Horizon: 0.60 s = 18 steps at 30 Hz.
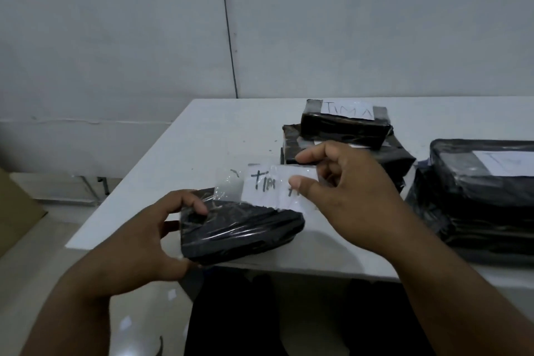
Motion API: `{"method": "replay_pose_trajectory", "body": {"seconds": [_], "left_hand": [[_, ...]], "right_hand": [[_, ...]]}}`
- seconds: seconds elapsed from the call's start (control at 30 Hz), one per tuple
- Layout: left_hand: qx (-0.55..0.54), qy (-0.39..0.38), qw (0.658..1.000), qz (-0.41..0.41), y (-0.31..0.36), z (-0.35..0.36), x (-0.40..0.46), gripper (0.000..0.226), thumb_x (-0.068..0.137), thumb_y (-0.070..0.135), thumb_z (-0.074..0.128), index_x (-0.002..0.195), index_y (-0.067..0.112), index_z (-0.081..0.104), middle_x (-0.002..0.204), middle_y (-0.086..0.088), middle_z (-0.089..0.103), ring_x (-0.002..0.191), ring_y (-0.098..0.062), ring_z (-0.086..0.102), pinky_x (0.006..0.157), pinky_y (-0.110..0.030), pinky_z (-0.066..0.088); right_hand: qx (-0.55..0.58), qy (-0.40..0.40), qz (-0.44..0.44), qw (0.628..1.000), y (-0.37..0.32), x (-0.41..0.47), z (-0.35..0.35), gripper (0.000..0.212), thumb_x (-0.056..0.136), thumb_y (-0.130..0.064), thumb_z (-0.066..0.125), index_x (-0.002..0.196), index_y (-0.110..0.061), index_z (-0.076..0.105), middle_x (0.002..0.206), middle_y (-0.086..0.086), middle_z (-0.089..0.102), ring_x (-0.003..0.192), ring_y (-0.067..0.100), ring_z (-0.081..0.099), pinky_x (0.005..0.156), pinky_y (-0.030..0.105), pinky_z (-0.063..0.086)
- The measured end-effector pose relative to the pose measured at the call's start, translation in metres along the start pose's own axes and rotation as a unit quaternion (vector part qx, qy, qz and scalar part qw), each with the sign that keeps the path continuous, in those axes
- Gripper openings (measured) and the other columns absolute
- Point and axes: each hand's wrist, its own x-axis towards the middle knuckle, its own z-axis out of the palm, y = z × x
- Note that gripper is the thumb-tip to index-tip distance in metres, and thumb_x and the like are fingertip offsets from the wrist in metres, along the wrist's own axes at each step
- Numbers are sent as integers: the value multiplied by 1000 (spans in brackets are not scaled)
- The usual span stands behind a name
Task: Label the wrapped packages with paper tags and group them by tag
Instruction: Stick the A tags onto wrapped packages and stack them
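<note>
At the near edge of the white bench (179, 153), a black package (245, 230) wrapped in glossy clear film sits tilted, its left end gripped by the left hand (150, 237). Just above it the right hand (344, 193) pinches a white paper tag (271, 186) marked "TIM" with clear tape along its edges. Behind lies a stack of black packages (346, 136), the top one tagged; a larger tagged pile (479, 196) sits right. Beyond stands a pale grey wall (115, 37)
</note>
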Motion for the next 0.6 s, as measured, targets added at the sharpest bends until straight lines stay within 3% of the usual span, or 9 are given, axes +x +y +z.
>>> {"method": "replay_pose_trajectory", "body": {"seconds": [0.27,0.37,0.43,0.6], "left_hand": [[-52,-85,994,-34,24,33,9,72,67,-1,89,127,22,55,134,4,61,127,-25,61,82,-65,58],[-37,-86,995,-30,27,52,20,73,68,8,93,128,31,57,139,12,61,131,-14,59,100,-54,55],[-44,-92,994,-27,28,62,27,85,68,9,93,139,32,51,145,10,57,135,-16,57,110,-49,48],[-79,-102,991,-32,27,76,43,105,56,9,101,139,26,39,146,5,58,137,-21,55,112,-48,46]], "right_hand": [[4,-4,11,1000,11,-3,0,22,85,-39,79,103,-37,68,73,-11,54,60,0,50,58,11,38],[-2,-13,23,1000,17,-6,-1,22,85,-38,80,103,-37,68,70,-11,54,58,-2,50,56,10,40],[-8,-15,31,999,21,-7,-5,21,85,-37,80,102,-37,67,69,-10,54,57,-2,50,56,9,40],[1,-7,41,999,31,-10,-21,22,86,-36,79,104,-36,67,67,-9,52,53,-2,48,55,9,41]]}}
